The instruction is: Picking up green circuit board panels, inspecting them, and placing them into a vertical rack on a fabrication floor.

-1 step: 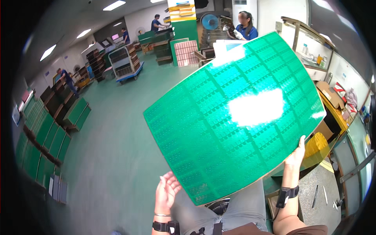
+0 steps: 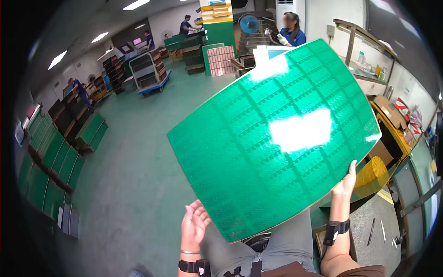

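Note:
A large, glossy green circuit board panel [image 2: 221, 152] is held up tilted in front of me, with a grid of repeated board outlines and bright light reflections on its face. My right hand [image 2: 345, 182] grips its lower right edge, the thumb along the rim and the other fingers hidden behind. By the lower left edge is my left hand [image 2: 195, 222], palm turned up and fingers apart, the fingertips at or very near the panel's edge. Whether they bear any of its weight I cannot tell.
At my right, a grey worktop [image 2: 369, 226] carries a pen [image 2: 371, 231] and small tools, beside a yellow film roll [image 2: 374, 173]. Green stacks [image 2: 57, 159] line the left. A trolley [image 2: 147, 74] stands farther off. A co-worker [image 2: 293, 32] is beyond the panel; others work at the back.
The panel has shifted very slightly left in the view, with my right hand moving along with it. My left hand's pose looks the same.

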